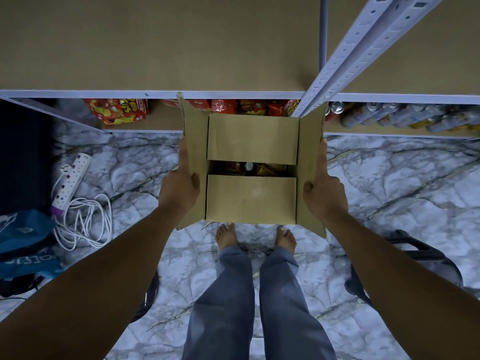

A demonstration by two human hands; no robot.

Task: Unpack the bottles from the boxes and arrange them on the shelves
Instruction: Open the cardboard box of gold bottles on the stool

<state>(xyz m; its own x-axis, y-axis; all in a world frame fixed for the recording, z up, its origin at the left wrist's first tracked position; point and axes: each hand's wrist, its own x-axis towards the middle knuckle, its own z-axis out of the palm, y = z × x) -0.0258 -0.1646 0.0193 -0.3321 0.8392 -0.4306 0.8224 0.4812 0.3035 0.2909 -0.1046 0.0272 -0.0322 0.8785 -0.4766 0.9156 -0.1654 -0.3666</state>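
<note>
I hold a brown cardboard box (251,198) in the air in front of me, above my feet. My left hand (181,183) grips its left side over the folded-out flap, thumb on the flap. My right hand (320,185) grips the right side the same way. The two inner flaps lie nearly closed, leaving a narrow gap. Through the gap show dark amber bottles (255,168), one with a white cap. A wide brown shelf board (161,42) with a white front edge spans the view just beyond the box.
A white slotted upright (363,48) crosses the shelf at the right. The lower shelf holds red snack packets (119,111) at the left and rows of cans (394,115) at the right. On the marble floor lie a white power strip with coiled cable (78,203), a blue bag (26,237) and dark chairs.
</note>
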